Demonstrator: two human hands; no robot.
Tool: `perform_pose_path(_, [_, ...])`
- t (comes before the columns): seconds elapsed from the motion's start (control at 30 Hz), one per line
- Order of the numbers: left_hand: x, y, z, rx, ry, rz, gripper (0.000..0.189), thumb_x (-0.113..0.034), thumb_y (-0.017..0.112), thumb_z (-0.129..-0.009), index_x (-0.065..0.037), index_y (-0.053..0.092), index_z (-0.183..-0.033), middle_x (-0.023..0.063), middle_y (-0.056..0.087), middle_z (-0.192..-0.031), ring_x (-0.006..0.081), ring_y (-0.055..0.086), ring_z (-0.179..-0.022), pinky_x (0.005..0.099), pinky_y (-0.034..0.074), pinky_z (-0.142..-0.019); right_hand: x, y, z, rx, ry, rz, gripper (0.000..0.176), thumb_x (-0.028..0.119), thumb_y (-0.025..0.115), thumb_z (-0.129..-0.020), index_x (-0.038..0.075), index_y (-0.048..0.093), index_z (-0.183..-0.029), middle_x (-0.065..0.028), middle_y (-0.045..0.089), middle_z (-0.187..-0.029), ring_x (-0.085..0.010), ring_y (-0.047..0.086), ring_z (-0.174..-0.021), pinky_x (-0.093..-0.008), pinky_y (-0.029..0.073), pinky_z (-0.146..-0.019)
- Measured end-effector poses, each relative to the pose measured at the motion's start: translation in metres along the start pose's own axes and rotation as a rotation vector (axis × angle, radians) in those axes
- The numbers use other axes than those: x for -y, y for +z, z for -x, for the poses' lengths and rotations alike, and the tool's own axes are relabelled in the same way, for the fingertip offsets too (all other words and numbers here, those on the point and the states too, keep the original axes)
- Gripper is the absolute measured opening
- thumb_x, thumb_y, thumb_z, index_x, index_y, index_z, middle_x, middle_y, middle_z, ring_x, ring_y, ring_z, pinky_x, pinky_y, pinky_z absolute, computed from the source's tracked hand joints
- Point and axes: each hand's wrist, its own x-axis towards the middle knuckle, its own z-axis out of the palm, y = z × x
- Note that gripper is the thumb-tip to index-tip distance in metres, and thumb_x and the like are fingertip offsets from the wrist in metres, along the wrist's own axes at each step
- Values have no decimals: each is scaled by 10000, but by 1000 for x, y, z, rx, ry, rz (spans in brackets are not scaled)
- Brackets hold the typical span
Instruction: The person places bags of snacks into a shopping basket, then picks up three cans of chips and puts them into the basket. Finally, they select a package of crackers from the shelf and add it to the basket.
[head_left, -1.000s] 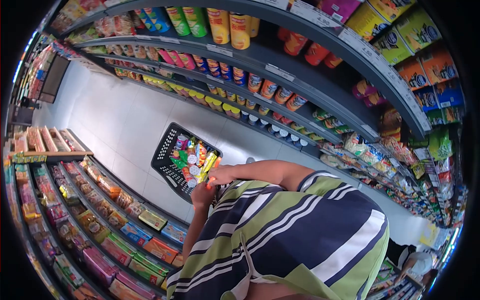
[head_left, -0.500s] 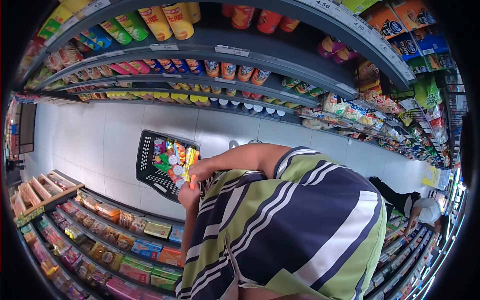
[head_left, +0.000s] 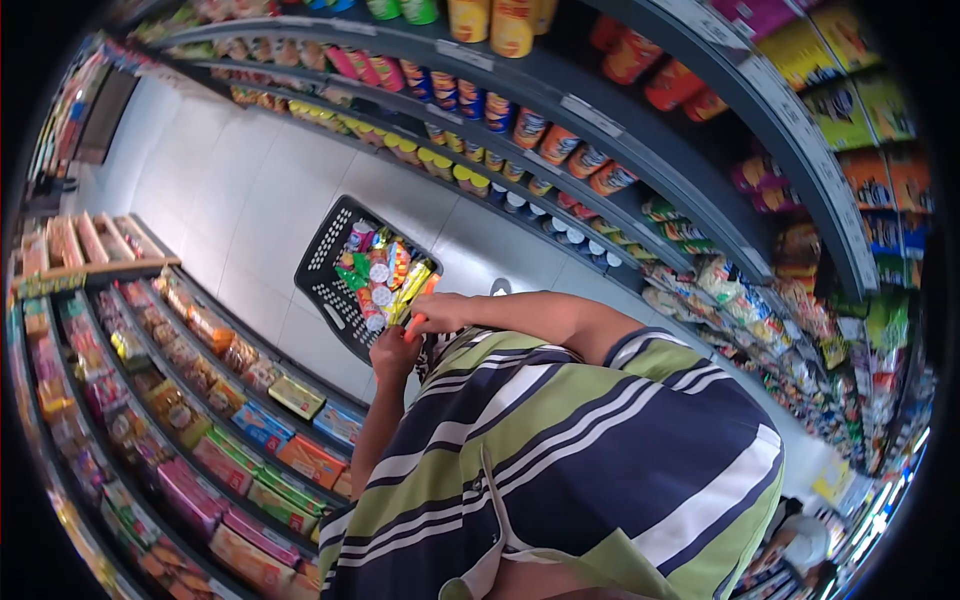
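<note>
Both my hands are closed around the orange handle [head_left: 412,328] of a dark shopping basket [head_left: 330,235]. My left hand [head_left: 392,352] grips the near lower end, and my right hand [head_left: 440,312] holds it just above. Perforated walls surround a pile of goods in the basket. Among them are a yellow packet [head_left: 408,291], a green packet [head_left: 351,274], and several round white-topped containers [head_left: 380,273]. My striped shirt [head_left: 560,420] fills the lower middle of the view.
Shelves with snack canisters [head_left: 560,145] run along the upper right. Shelves of boxed and bagged goods [head_left: 265,425] line the lower left, ending at a wooden display rack [head_left: 95,245]. A pale tiled floor [head_left: 255,165] lies between. Another person [head_left: 800,540] is at the lower right.
The view has turned clockwise, so the shelves and aisle now slant. The basket and my hands appear slightly farther right; both hands keep their hold on the handle.
</note>
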Motion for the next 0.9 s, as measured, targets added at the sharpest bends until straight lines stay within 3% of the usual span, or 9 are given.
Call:
perform_pose_path(0.03, [1, -1, -2, 11, -7, -15, 357, -434, 794, -818, -87, 745, -883, 144, 743, -836, 363, 741, -805, 481, 593, -747, -4, -1, 0, -18, -31, -14, 580, 543, 638, -992, 42, 659, -1284, -206, 644, -1303, -393, 634, -1236, -466, 507, -1041])
perform_pose_path(0.13, [2, -5, -10, 66, -46, -33, 382, -451, 781, -822, -80, 753, -909, 143, 760, -888, 353, 750, -837, 478, 595, -778, -11, -4, 6, -196, 96, -76, 569, 573, 666, -947, 60, 686, -1194, -194, 693, -1211, -373, 657, -1188, -471, 520, -1008])
perform_pose_path(0.23, [9, -8, -21, 64, -66, -33, 390, -463, 766, -832, -84, 758, -922, 152, 757, -887, 369, 748, -847, 489, 594, -787, -25, -31, 12, -476, 60, -191, 589, 534, 717, -938, 43, 666, -1259, -221, 686, -1226, -387, 648, -1192, -461, 504, -1055])
perform_pose_path(0.27, [13, -7, -26, 55, -65, -37, 382, -463, 757, -834, -87, 746, -901, 151, 758, -888, 373, 747, -842, 494, 593, -783, -28, -43, 16, -581, 188, -198, 594, 503, 744, -938, 20, 660, -1275, -239, 662, -1248, -387, 631, -1209, -453, 495, -1069])
perform_pose_path(0.37, [24, -10, -43, 12, -10, -48, 338, -424, 763, -829, -90, 710, -828, 146, 737, -831, 373, 733, -792, 501, 583, -719, -47, -92, 27, -846, 319, -205, 607, 455, 786, -920, -2, 647, -1295, -228, 634, -1259, -386, 608, -1239, -443, 483, -1089])
perform_pose_path(0.5, [40, -16, -65, -200, 116, 110, 345, -421, 772, -838, -82, 718, -806, 153, 724, -808, 387, 716, -762, 514, 566, -695, -48, -170, 43, -1210, 388, 44, 567, 330, 782, -914, -23, 613, -1324, -269, 617, -1335, -439, 585, -1278, -478, 475, -1108])
perform_pose_path(0.6, [44, -32, -86, -143, 26, 96, 386, -455, 779, -845, -74, 732, -812, 156, 732, -820, 399, 712, -754, 519, 564, -690, -45, -214, 42, -1409, 419, 285, 620, 289, 768, -926, -18, 562, -1424, -288, 481, -1507, -445, 478, -1403, -480, 416, -1166])
perform_pose_path(0.7, [48, -47, -102, -108, -6, 100, 476, -536, 780, -855, -62, 743, -822, 165, 736, -814, 401, 719, -763, 513, 567, -704, -39, -242, 42, -1393, 442, 372, 689, 282, 759, -921, -2, 509, -1497, -335, 381, -1586, -497, 349, -1491, -527, 327, -1231])
perform_pose_path(0.9, [67, -73, -130, -123, 21, 110, 545, -576, 743, -892, -36, 736, -819, 171, 728, -838, 388, 714, -784, 502, 559, -724, -39, -255, 18, -1395, 604, 436, 785, 307, 770, -910, 15, 432, -1556, -330, 318, -1629, -500, 313, -1517, -531, 313, -1243])
